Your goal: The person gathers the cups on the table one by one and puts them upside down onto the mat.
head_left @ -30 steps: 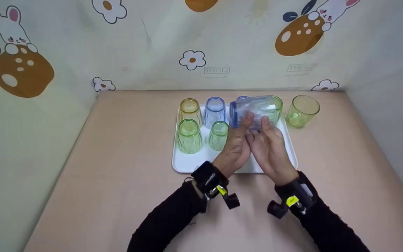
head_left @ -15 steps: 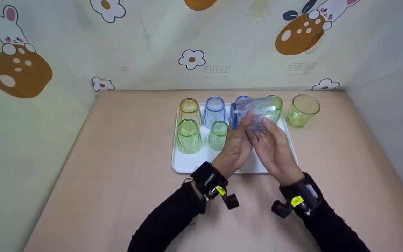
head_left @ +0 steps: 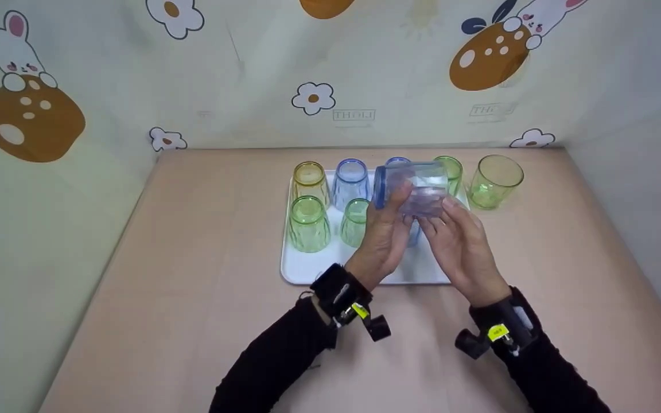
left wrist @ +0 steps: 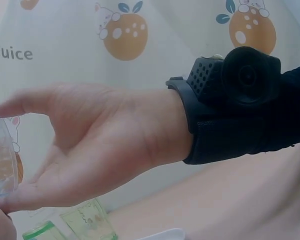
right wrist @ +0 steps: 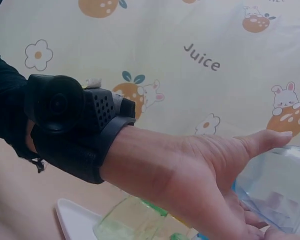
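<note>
A clear blue drinking glass (head_left: 425, 175) lies sideways in the air over the white tray (head_left: 307, 276), its thick blue-edged end to the left. My left hand (head_left: 382, 241) grips it near that end, thumb across the near side. At the other end my right hand (head_left: 471, 252) holds its lower part between thumb and fingertips. The right wrist view shows the right thumb along the top of the glass (right wrist: 277, 187) and the fingers beneath. Only part of the glass (left wrist: 1, 160) enters the left wrist view, between the left thumb and fingers.
Upside-down glasses stand on the tray: an amber one (head_left: 309, 180), a blue one (head_left: 352, 186), a green one (head_left: 310, 226) and several others, some partly behind the hands. Right of the tray, a yellow-green glass (head_left: 496, 183) stands upright on the table. A patterned wall sheet (head_left: 250, 74) rises behind.
My right hand has shifted right and slightly down along the glass, away from the left hand. The glass has turned a little to lie more level; the left hand keeps its hold.
</note>
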The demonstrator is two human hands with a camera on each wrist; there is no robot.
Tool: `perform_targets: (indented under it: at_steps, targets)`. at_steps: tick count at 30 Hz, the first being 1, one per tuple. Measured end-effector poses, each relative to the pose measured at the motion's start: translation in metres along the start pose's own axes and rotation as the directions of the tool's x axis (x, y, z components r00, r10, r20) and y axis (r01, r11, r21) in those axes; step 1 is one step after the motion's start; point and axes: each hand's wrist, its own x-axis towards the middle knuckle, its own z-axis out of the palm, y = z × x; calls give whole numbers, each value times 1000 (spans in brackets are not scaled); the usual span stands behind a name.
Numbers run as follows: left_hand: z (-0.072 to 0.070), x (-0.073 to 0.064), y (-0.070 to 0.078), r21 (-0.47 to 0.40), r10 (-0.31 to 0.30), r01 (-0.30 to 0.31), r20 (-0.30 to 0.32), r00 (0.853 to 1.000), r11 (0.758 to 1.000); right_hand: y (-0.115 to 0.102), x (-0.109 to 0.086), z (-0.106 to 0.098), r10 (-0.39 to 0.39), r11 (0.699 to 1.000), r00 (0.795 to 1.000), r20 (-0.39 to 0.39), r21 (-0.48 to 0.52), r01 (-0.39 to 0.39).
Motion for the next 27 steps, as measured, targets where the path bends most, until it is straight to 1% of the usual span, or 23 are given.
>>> perform_targets:
  at_steps: [3,7,10,12,14,15,16,17,19,21,22,23,24,26,27]
  targets:
    - [1,1,5,20,28,-28,1,1000,999,-10,1,-9,16,1000,999,-49,9,-16]
    - [2,-1,8,122,71,-71,4,997,990,-28,3,-23,17,997,992,-125,75,-7]
    - [3,-2,6,229,117,-116,9,993,966,-38,4,-31,1,994,987,-164,112,18]
    - [3,-2,3,302,156,-160,36,987,940,-43,4,-35,-3,992,982,-189,121,26]
    - [5,-2,-1,382,192,-207,79,978,900,-47,4,-40,-4,991,976,-216,129,33]
    - [7,-1,-2,418,210,-239,117,971,877,-49,4,-42,-7,991,974,-228,132,38]
    - [8,0,-4,458,222,-269,154,963,847,-51,4,-45,-8,989,970,-242,144,44]
    - [9,1,-6,502,230,-297,193,954,812,-53,4,-48,-12,988,968,-252,149,51]
    - [11,4,-10,569,240,-362,280,930,738,-57,4,-54,-22,987,962,-271,149,65]
    - [13,7,-16,614,235,-421,362,902,668,-62,5,-60,-30,986,956,-291,149,76]
    - [14,9,-18,630,227,-439,391,892,640,-64,5,-63,-32,985,953,-301,154,82]
    - [15,10,-21,637,222,-458,418,881,620,-66,6,-65,-36,983,949,-312,158,89]
    - [15,11,-25,643,217,-471,436,874,604,-68,7,-68,-38,981,945,-326,170,98]
    - [17,13,-32,663,205,-476,447,871,577,-72,9,-73,-40,974,935,-353,193,115]
    - [17,14,-36,676,200,-470,441,875,567,-74,11,-75,-41,969,930,-364,211,125]
